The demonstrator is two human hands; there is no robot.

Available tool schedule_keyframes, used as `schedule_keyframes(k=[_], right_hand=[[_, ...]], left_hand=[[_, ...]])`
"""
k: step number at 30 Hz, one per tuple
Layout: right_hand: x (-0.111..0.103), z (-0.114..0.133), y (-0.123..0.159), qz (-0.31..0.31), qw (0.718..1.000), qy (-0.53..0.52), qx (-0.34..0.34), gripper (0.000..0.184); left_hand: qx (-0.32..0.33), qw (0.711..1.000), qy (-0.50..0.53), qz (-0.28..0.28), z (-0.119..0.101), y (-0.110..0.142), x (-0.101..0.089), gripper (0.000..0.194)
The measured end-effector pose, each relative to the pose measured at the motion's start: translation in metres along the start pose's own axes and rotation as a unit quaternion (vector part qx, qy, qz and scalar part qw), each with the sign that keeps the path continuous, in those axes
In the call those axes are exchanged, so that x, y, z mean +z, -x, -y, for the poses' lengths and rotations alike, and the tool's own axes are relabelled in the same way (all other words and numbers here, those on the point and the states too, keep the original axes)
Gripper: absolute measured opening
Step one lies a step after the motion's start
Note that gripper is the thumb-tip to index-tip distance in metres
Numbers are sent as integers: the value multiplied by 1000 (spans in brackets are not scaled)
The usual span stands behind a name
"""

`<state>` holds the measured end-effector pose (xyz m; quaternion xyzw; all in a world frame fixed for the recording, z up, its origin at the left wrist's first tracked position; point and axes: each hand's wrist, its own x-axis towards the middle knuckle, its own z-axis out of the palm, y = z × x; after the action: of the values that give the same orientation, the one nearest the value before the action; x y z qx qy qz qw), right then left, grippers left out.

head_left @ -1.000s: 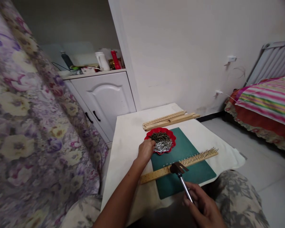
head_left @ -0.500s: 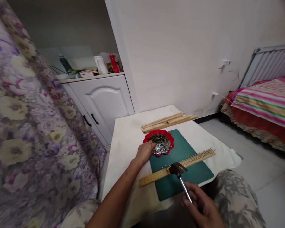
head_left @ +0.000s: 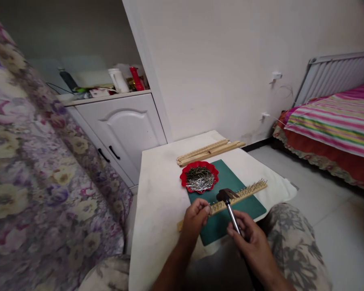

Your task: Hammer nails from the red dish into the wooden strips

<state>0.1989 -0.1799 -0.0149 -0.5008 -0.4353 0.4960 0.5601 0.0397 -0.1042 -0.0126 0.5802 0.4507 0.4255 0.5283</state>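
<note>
My right hand [head_left: 250, 238] is wrapped around the metal handle of a claw hammer [head_left: 233, 216], whose dark head hovers over a narrow wooden strip [head_left: 220, 207]. Rows of upright nails [head_left: 255, 186] stand along the strip's right part. Thumb and fingers of my left hand [head_left: 197, 214] are pinched together at the strip, left of the standing nails. They close on a nail, mostly hidden by the fingertips. Under the strip lies a green cutting mat [head_left: 216, 230]. A red scalloped bowl [head_left: 183, 176] full of loose nails [head_left: 200, 178] sits beyond my left hand.
More wooden strips [head_left: 212, 151] lie at the far side of the cloth-covered table [head_left: 157, 194]. A white cabinet [head_left: 124, 125] and a floral curtain [head_left: 57, 182] are at left. A bed with a striped cover [head_left: 336, 121] stands at right.
My left hand has moved from the nail bowl toward me and right, onto the wooden strip, fingers pinched. The hammer stays in my right hand above the strip. The view has shifted slightly.
</note>
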Motion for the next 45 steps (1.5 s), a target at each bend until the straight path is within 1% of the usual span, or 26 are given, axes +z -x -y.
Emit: schedule_keyframes(k=[2, 3, 5, 9, 11, 16, 18, 20, 22, 23, 24, 25, 27, 28, 30, 32, 34, 35, 37, 39, 40, 42, 45], right_hand=[[2, 1, 0, 3, 1000, -17, 1, 33], [4, 0, 1, 5, 1000, -24, 1, 34], [7, 0, 4, 6, 1000, -30, 5, 34], [9, -2, 9, 0, 999, -30, 15, 35], [7, -2, 10, -13, 1000, -22, 5, 35], [-3, -5, 11, -33, 999, 9, -27, 31], [-6, -6, 12, -32, 999, 24, -32, 30], [-8, -6, 14, -28, 997, 54, -36, 32], [-11, -7, 15, -19, 995, 95, -36, 34], [-12, -7, 16, -15, 993, 115, -36, 34], [-13, -9, 16, -12, 990, 133, -38, 33], [-13, -10, 16, -7, 988, 146, -43, 33], [-14, -15, 16, -1, 984, 165, -60, 34], [-15, -17, 16, 1, 982, 174, -67, 35], [-15, -20, 17, 4, 979, 190, -79, 35], [-15, -20, 18, 8, 976, 199, -83, 34], [-15, -17, 18, 14, 978, 194, -77, 33], [-16, -15, 18, 16, 980, 187, -71, 33], [-18, -12, 18, 13, 984, 169, -55, 34], [-20, -11, 17, 9, 987, 153, -42, 35], [-21, -11, 16, 6, 988, 147, -37, 35], [-22, -14, 15, 3, 990, 140, -32, 35], [-22, -17, 15, 4, 990, 136, -34, 34]], left_hand=[[-56, 989, 139, -15, 5, 13, 17, 22], [-73, 979, 191, -19, 6, 17, 24, 24], [-85, 961, 264, -21, 6, 23, 34, 28], [-85, 938, 336, -17, 2, 29, 41, 28], [-83, 929, 361, -14, 0, 33, 43, 26], [-68, 922, 382, -3, 2, 47, 50, 19], [-73, 928, 365, -7, 7, 50, 51, 18], [-75, 951, 301, -8, 11, 52, 48, 15], [-43, 986, 163, -9, 13, 54, 42, 9], [-10, 997, 71, -13, 13, 54, 38, 6], [30, 999, -26, -16, 12, 56, 35, 2], [72, 990, -119, -18, 11, 57, 32, 4], [141, 953, -267, -17, 8, 61, 29, 11], [162, 935, -316, -13, 7, 63, 29, 14], [195, 909, -367, 0, 7, 66, 32, 18], [217, 901, -376, 15, 9, 67, 34, 20], [213, 906, -366, 16, 14, 65, 31, 20], [197, 913, -356, 2, 17, 62, 28, 18], [142, 937, -315, -49, 22, 52, 18, 12], [83, 962, -239, -103, 28, 39, 9, 7], [64, 970, -201, -124, 31, 33, 5, 7], [45, 976, -148, -153, 35, 22, 1, 11], [43, 972, -147, -176, 38, 12, 2, 14]])
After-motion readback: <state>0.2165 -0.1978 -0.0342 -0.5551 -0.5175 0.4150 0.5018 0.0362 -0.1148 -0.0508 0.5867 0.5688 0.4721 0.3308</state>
